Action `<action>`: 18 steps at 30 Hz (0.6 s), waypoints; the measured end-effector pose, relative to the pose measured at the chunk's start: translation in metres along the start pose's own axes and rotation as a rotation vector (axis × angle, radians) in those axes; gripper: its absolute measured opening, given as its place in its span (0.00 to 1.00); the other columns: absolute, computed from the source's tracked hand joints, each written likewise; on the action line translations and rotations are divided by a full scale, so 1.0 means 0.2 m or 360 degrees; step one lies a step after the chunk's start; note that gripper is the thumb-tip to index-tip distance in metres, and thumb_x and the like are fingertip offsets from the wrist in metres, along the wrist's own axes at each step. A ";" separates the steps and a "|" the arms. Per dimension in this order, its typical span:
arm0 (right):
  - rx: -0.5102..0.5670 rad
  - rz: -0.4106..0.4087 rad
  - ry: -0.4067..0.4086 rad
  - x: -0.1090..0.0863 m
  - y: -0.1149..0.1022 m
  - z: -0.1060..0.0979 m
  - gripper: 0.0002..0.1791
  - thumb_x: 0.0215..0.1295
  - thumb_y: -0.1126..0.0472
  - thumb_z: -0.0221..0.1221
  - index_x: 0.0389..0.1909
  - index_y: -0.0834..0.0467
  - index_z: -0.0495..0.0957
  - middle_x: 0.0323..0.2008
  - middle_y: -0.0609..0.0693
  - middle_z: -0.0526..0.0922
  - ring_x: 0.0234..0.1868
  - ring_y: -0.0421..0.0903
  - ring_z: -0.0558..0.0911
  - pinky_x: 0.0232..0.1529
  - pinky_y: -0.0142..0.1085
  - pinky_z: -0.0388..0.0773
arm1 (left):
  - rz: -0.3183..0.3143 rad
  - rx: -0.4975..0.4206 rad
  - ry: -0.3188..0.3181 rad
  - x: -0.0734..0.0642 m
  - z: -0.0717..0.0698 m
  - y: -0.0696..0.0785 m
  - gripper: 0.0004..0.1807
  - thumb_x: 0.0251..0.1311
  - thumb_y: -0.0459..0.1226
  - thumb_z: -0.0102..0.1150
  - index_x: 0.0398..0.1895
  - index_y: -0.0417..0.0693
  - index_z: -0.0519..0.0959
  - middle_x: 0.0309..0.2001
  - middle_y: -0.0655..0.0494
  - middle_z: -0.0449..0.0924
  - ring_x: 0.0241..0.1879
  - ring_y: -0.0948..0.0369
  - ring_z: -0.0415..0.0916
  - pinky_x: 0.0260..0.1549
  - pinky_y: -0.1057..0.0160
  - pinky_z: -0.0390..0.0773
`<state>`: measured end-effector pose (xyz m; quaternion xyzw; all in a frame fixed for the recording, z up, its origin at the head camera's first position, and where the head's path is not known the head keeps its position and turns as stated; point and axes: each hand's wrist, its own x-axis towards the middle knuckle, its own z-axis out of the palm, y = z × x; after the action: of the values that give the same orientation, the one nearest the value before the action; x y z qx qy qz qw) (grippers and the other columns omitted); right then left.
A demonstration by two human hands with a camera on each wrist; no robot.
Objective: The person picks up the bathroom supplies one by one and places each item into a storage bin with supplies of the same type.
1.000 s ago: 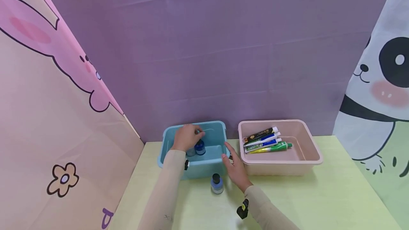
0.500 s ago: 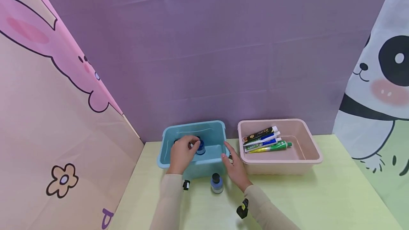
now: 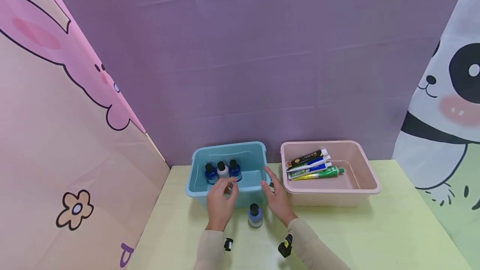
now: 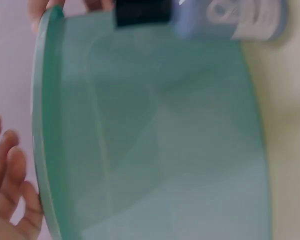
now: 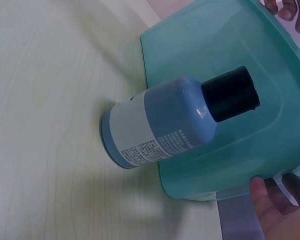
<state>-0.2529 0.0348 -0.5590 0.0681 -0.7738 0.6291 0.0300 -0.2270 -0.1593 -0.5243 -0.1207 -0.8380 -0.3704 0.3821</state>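
Observation:
In the head view, my left hand hovers at the front rim of the blue bin, fingers loosely bent, nothing held. Inside the bin, three black-capped bottles stand in a row: a dark blue bottle, a white bottle and another blue bottle. My right hand rests with extended fingers against the bin's right front corner. Between the hands, a blue-lilac bottle with a black cap stands upright on the table. Its pale printed label shows in the right wrist view.
To the right, a pink bin holds several toothpaste tubes lying in a pile at its left end. Both bins stand on a pale yellow table, close to a purple backdrop. Printed cartoon panels flank both sides.
My left hand has drawn back out of the blue bin toward the front rim, empty, uncovering the white bottle and the left blue bottle. The right hand has stayed at the bin's corner.

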 end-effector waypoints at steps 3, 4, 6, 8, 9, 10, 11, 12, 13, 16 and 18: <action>0.0007 -0.0015 0.0003 0.00 0.00 0.00 0.30 0.80 0.51 0.52 0.79 0.41 0.59 0.78 0.56 0.63 0.71 0.65 0.72 0.67 0.61 0.73 | 0.0055 -0.0044 0.0088 -0.06 0.02 0.01 0.08 0.58 0.29 0.68 0.37 0.51 0.86 0.28 0.59 0.81 0.23 0.62 0.74 0.22 0.67 0.75; 0.0008 -0.0012 0.0004 0.00 0.00 0.00 0.30 0.80 0.50 0.52 0.79 0.41 0.59 0.78 0.55 0.63 0.71 0.64 0.72 0.68 0.61 0.73 | 0.0059 -0.0059 0.0102 -0.07 0.03 0.02 0.08 0.58 0.28 0.68 0.36 0.51 0.86 0.27 0.58 0.81 0.22 0.62 0.73 0.22 0.68 0.74; 0.0003 -0.0015 0.0010 0.00 0.00 0.00 0.31 0.79 0.47 0.52 0.79 0.41 0.59 0.78 0.56 0.64 0.71 0.64 0.72 0.67 0.61 0.73 | 0.0063 -0.0104 0.0102 -0.10 0.04 0.02 0.07 0.57 0.28 0.68 0.35 0.49 0.86 0.27 0.57 0.81 0.21 0.60 0.73 0.22 0.69 0.75; -0.0011 -0.0017 0.0017 0.00 -0.01 0.00 0.31 0.79 0.46 0.52 0.79 0.40 0.59 0.77 0.56 0.64 0.70 0.64 0.73 0.67 0.61 0.74 | 0.0017 -0.0166 0.0066 -0.14 0.05 0.03 0.07 0.57 0.27 0.68 0.34 0.48 0.86 0.26 0.58 0.81 0.20 0.62 0.73 0.22 0.72 0.74; -0.0019 -0.0020 0.0020 0.00 -0.01 0.00 0.31 0.79 0.45 0.52 0.79 0.39 0.59 0.77 0.57 0.65 0.70 0.64 0.73 0.66 0.61 0.75 | -0.0014 -0.0187 0.0043 -0.16 0.06 0.04 0.07 0.56 0.27 0.69 0.34 0.47 0.86 0.26 0.58 0.81 0.20 0.63 0.73 0.22 0.73 0.74; -0.0028 -0.0020 0.0022 0.00 -0.01 0.00 0.31 0.79 0.45 0.52 0.79 0.38 0.59 0.77 0.57 0.65 0.70 0.63 0.73 0.65 0.60 0.75 | -0.0049 -0.0212 0.0018 -0.17 0.06 0.04 0.07 0.56 0.27 0.69 0.34 0.47 0.86 0.26 0.59 0.81 0.20 0.64 0.73 0.22 0.73 0.75; -0.0034 -0.0020 0.0026 0.00 -0.01 0.00 0.31 0.79 0.45 0.52 0.79 0.38 0.59 0.77 0.57 0.65 0.70 0.63 0.74 0.65 0.60 0.75 | -0.0088 -0.0233 -0.0011 -0.19 0.07 0.05 0.07 0.56 0.27 0.70 0.34 0.47 0.86 0.27 0.60 0.81 0.21 0.65 0.74 0.22 0.73 0.75; -0.0038 -0.0018 0.0028 -0.01 -0.01 0.00 0.30 0.79 0.45 0.52 0.78 0.38 0.59 0.77 0.56 0.65 0.69 0.62 0.74 0.65 0.60 0.75 | -0.0130 -0.0248 -0.0039 -0.20 0.08 0.05 0.06 0.56 0.28 0.70 0.34 0.46 0.86 0.27 0.60 0.81 0.21 0.65 0.74 0.23 0.72 0.76; -0.0038 -0.0023 0.0028 -0.01 0.00 0.00 0.31 0.79 0.45 0.52 0.79 0.38 0.59 0.77 0.56 0.66 0.69 0.63 0.74 0.65 0.61 0.75 | -0.0177 -0.0251 -0.0070 -0.22 0.09 0.06 0.06 0.56 0.28 0.71 0.34 0.47 0.85 0.27 0.61 0.81 0.22 0.66 0.74 0.23 0.72 0.76; -0.0040 -0.0033 0.0024 -0.01 0.00 0.00 0.31 0.79 0.44 0.52 0.79 0.39 0.59 0.77 0.54 0.65 0.70 0.63 0.73 0.66 0.61 0.74 | -0.0245 -0.0201 -0.0151 -0.24 0.11 0.07 0.06 0.55 0.31 0.73 0.34 0.49 0.85 0.28 0.61 0.81 0.23 0.63 0.75 0.24 0.70 0.77; -0.0031 -0.0034 0.0017 -0.01 0.00 0.00 0.32 0.78 0.43 0.52 0.79 0.40 0.59 0.77 0.54 0.65 0.71 0.64 0.72 0.67 0.62 0.73 | -0.0270 -0.0136 -0.0202 -0.26 0.12 0.07 0.07 0.54 0.33 0.74 0.34 0.50 0.86 0.28 0.60 0.81 0.24 0.62 0.76 0.25 0.70 0.77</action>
<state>-0.2511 0.0353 -0.5584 0.0728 -0.7789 0.6215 0.0415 -0.1977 -0.1276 -0.5651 -0.0887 -0.8512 -0.4282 0.2901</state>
